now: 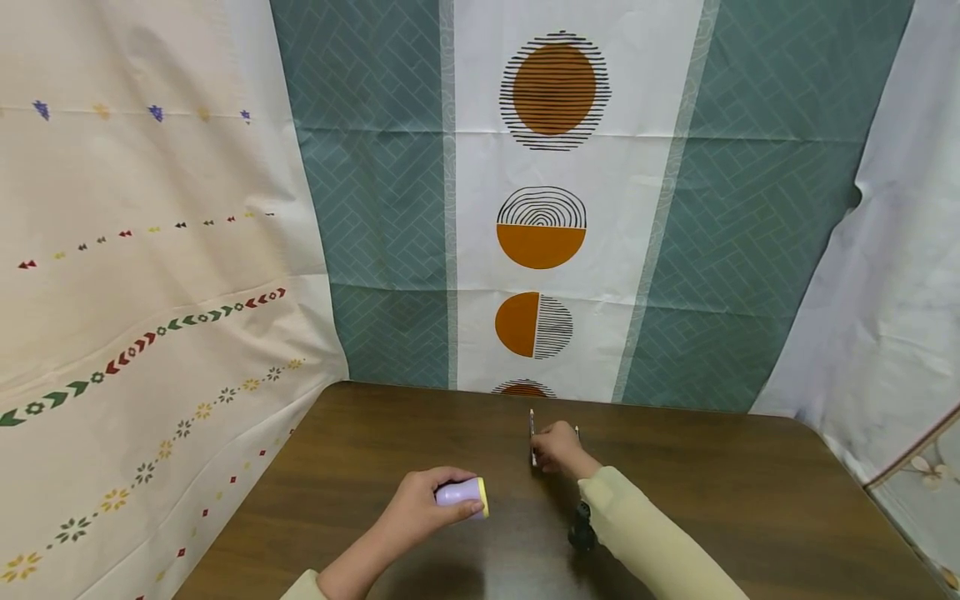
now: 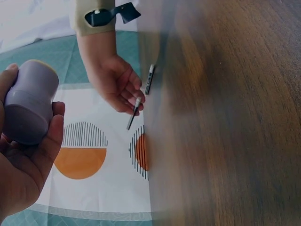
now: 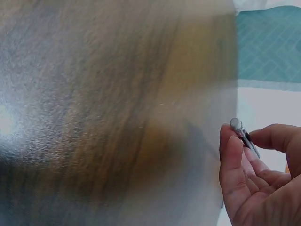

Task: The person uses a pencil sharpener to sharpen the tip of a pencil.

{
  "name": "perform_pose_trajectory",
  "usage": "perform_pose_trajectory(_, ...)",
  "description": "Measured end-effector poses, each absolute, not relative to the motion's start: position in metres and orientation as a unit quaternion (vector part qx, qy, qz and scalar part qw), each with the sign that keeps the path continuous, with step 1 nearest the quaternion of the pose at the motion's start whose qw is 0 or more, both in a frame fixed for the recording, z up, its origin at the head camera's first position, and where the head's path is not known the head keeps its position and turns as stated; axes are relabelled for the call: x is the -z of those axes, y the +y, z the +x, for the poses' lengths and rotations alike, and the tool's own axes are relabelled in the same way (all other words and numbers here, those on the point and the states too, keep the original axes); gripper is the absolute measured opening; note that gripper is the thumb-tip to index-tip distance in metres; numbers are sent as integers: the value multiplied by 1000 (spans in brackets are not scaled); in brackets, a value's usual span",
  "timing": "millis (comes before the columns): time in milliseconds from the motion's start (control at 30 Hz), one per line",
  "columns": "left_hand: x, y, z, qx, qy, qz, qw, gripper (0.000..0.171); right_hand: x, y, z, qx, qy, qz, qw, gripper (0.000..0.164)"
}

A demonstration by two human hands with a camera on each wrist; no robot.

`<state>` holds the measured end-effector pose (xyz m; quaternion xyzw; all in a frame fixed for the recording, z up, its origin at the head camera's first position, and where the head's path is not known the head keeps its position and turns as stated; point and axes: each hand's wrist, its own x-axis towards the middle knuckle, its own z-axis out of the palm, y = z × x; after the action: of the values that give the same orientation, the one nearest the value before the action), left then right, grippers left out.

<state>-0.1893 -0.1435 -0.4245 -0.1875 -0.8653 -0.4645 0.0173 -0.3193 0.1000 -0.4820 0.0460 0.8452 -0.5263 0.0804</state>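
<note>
My left hand [image 1: 438, 500] grips a short lavender cylinder [image 1: 459, 493] with a yellow end and holds it just above the wooden table [image 1: 712, 500]; the cylinder [image 2: 29, 106] fills the left wrist view's left side. Further back, my right hand [image 1: 546, 454] pinches a slim pen [image 1: 532, 435] between thumb and fingers near the table's far edge. The right wrist view shows the pen's silver end [image 3: 237, 126] sticking out above my fingertips [image 3: 230, 155]. A second dark pen [image 2: 149, 79] lies on the table just beside that hand [image 2: 117, 84].
Patterned cloths hang behind and to both sides of the table: a teal and white one with orange circles [image 1: 551, 92] at the back, a cream one [image 1: 135, 250] on the left. A black wrist camera [image 1: 581, 533] sits on my right sleeve.
</note>
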Motion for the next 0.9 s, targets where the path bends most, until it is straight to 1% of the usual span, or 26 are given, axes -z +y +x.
perform_pose_trajectory(133,424,-143,-190,461,-867,-186,19,37,475,98,-317,538,838,34,78,26)
perform_pose_trajectory(300,424,-143,-190,460,-868,-185,15,38,464,98,-314,548,832,22,85,18)
perform_pose_trajectory(367,424,-143,-190,461,-868,-186,15,38,458,98,-312,545,834,21,85,21)
perform_pose_trajectory(433,424,-143,-190,460,-868,-186,15,38,453,98,-310,539,838,18,82,28)
perform_pose_trajectory(500,424,-143,-190,459,-868,-186,17,38,449,99,-307,531,844,9,80,32)
perform_pose_trajectory(700,425,-143,-191,455,-871,-185,24,36,443,101,-297,535,841,-11,74,29)
perform_pose_trajectory(900,426,-143,-191,458,-870,-183,19,37,445,104,-285,549,833,-19,66,25)
